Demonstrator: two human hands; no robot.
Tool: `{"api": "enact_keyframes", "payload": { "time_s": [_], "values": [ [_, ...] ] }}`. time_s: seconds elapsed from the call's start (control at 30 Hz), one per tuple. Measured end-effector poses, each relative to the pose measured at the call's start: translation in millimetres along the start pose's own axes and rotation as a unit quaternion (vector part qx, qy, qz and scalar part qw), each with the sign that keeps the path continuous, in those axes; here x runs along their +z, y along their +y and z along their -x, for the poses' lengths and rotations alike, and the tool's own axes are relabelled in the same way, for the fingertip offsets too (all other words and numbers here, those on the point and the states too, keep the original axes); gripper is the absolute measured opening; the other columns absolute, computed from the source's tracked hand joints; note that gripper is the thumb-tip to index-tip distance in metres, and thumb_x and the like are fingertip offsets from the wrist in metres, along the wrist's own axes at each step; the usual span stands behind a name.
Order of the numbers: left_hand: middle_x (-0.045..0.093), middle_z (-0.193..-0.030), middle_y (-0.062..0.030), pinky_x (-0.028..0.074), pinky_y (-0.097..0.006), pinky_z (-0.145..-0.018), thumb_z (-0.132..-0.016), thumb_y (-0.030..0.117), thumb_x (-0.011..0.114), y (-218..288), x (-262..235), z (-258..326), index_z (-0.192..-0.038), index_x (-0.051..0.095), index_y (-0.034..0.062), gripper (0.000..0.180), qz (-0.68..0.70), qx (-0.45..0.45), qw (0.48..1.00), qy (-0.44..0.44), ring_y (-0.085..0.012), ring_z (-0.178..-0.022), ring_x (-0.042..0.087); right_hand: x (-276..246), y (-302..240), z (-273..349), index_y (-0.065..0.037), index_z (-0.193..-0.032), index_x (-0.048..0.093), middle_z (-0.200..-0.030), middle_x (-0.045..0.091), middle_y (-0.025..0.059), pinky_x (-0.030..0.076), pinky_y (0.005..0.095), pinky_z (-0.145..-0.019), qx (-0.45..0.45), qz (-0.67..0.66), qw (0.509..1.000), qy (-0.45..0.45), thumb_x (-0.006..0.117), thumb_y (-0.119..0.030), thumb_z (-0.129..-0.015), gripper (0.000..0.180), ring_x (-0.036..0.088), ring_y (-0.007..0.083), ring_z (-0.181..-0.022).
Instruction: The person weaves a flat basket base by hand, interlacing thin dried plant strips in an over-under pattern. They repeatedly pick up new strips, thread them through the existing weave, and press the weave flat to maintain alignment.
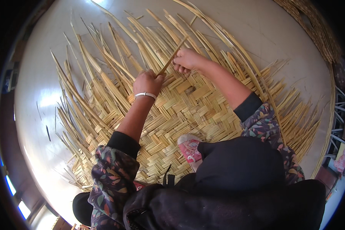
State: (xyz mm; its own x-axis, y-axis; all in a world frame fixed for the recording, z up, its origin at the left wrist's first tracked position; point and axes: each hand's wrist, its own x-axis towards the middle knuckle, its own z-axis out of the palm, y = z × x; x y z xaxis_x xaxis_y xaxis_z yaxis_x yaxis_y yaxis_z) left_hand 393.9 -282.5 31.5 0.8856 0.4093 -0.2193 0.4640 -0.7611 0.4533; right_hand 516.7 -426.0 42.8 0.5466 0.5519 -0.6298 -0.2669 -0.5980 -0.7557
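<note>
Left hand [148, 83]: closed on a strip [175, 53] pointing to 1 o'clock. Right hand [188, 60], 2 o'clock from left: curled; hold cannot be told.

the woven mat [163, 132] is a straw-yellow zigzag with tan and brownish patches; the thin strip [171, 59] is golden brown. pink, orange and green leaves pattern the dark sleeves [115, 168], above black cuffs [124, 145]. the bracelet [145, 94] looks silvery white, the shoe [190, 148] pinkish red, the glare-washed floor [287, 46] perhaps grey.
</note>
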Motion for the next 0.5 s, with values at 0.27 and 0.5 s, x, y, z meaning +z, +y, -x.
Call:
{"api": "enact_keyframes", "payload": {
  "time_s": [0.27, 0.5],
  "values": [
    [0.065, -0.080, -0.0167, 0.047, -0.041, -0.070, -0.077, 0.041, 0.062, -8, 6, 1, -0.080, 0.069, 0.0074, 0.034, 0.077, -0.064, 0.992, 0.079, -0.0342, -0.076, 0.062, 15, -20, -38, -0.001, -0.094, 0.064, -0.081, 0.066, 0.0129, 0.051, 0.0346, -0.066, -0.200, 0.277, 0.935, 0.090, 0.055, -0.016, -0.082, 0.022, 0.063, 0.0213, -0.071],
    [0.065, -0.075, -0.0168, 0.048, -0.041, -0.070, -0.077, 0.040, 0.061, -11, 3, 1, -0.081, 0.069, 0.0072, 0.034, 0.100, -0.082, 0.988, 0.080, -0.0342, -0.074, 0.062, 16, -16, -68, -0.004, -0.090, 0.066, -0.074, 0.065, 0.0158, 0.049, 0.0378, -0.064, -0.105, 0.401, 0.907, 0.073, 0.063, -0.027, -0.076, 0.027, 0.063, 0.0279, -0.067]
  ]
}}
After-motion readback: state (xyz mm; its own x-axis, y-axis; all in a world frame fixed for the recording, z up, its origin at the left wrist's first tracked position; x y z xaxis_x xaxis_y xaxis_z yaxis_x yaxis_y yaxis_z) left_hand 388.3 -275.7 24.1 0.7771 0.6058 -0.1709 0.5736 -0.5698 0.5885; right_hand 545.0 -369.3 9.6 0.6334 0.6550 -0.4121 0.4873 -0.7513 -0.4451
